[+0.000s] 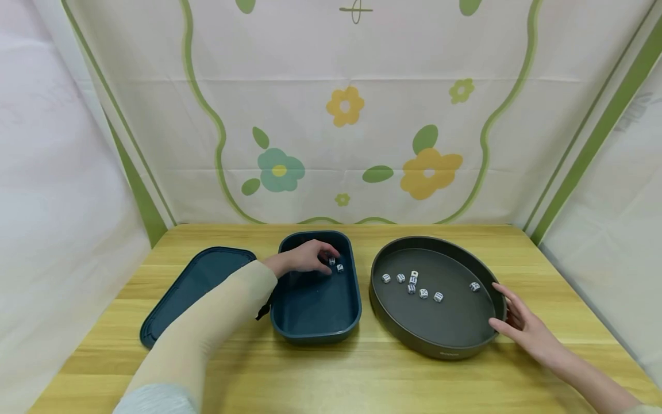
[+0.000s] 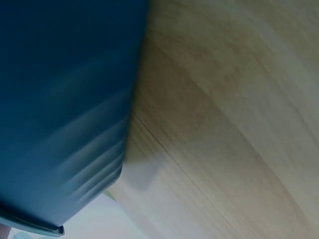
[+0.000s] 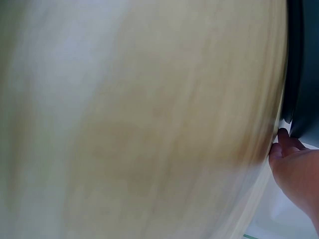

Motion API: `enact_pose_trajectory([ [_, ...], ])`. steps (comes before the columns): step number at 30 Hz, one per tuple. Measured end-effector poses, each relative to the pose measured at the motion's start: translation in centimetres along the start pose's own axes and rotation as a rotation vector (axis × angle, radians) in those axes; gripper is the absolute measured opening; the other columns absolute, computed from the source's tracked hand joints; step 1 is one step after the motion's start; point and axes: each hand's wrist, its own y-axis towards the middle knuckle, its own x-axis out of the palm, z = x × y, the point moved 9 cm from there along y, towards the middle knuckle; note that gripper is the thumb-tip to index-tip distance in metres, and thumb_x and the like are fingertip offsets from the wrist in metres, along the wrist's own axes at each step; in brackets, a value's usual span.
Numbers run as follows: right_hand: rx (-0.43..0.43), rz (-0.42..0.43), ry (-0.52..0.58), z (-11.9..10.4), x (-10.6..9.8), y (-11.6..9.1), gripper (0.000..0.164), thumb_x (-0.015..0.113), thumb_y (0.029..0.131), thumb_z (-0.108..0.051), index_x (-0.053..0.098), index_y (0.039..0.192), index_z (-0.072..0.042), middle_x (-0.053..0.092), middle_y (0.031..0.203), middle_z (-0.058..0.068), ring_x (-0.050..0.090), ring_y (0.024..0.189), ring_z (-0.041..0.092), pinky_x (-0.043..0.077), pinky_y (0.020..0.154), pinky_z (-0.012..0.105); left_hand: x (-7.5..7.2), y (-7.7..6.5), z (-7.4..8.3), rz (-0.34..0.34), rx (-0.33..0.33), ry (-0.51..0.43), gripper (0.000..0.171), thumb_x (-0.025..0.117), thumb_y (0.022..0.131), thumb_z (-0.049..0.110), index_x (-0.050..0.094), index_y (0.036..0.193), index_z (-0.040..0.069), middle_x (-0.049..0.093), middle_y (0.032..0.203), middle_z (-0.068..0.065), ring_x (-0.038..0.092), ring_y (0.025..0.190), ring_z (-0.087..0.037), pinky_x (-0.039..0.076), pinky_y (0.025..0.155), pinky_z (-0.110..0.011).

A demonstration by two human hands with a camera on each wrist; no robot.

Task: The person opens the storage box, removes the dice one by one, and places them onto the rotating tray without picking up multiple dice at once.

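Observation:
My left hand (image 1: 309, 256) reaches over the left wall of a dark blue rectangular container (image 1: 315, 310). Its thumb and fingers are spread apart around a small white die (image 1: 332, 261) on the container floor, and another die (image 1: 339, 268) lies just beside it. At the right side of a round dark grey pan (image 1: 439, 325), my right hand (image 1: 527, 330) grips the rim, thumb and index finger over the edge and the other fingers outside. Several white dice (image 1: 423, 293) lie in the pan, mostly left of centre, with one die (image 1: 474, 286) near the right wall.
A dark blue lid (image 1: 207, 282) lies on the wooden table (image 1: 331, 379) left of the container, partly behind the left sleeve (image 1: 207, 322). A white curtain (image 1: 320, 57) with printed flowers hangs behind the table. The left wrist view shows the container's outer wall (image 2: 60, 99) close up.

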Motion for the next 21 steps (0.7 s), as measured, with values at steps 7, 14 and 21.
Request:
enact_pose_trajectory([
  [7,-0.006,-0.003,0.013,0.1,0.0,0.0,0.075,0.058,0.095,0.002,0.016,0.156,-0.014,0.026,0.137,0.048,0.037,0.11,-0.02,0.038,0.083,0.005,0.5,-0.2,0.2,-0.033,0.033,0.011,0.032,0.07,0.087,-0.001,0.067,0.119,0.003,0.066,0.111,-0.004,0.061,0.092,-0.013,0.052,0.077,-0.026],
  [14,-0.01,0.004,0.006,0.0,0.0,0.0,0.075,0.058,0.095,0.002,0.017,0.156,-0.014,0.028,0.136,0.048,0.037,0.11,-0.02,0.038,0.082,0.004,0.8,-0.6,0.1,-0.055,0.032,-0.009,0.027,0.067,0.087,-0.006,0.069,0.112,0.002,0.066,0.095,-0.004,0.06,0.084,-0.011,0.051,0.074,-0.025],
  [21,-0.004,0.003,0.007,0.0,0.1,0.0,0.075,0.058,0.095,0.001,0.017,0.156,-0.014,0.027,0.137,0.048,0.036,0.11,-0.021,0.037,0.083,0.004,1.6,-0.8,0.1,-0.084,0.047,-0.009,0.019,0.072,0.085,-0.003,0.073,0.102,0.006,0.066,0.091,0.002,0.06,0.083,-0.01,0.051,0.074,-0.024],
])
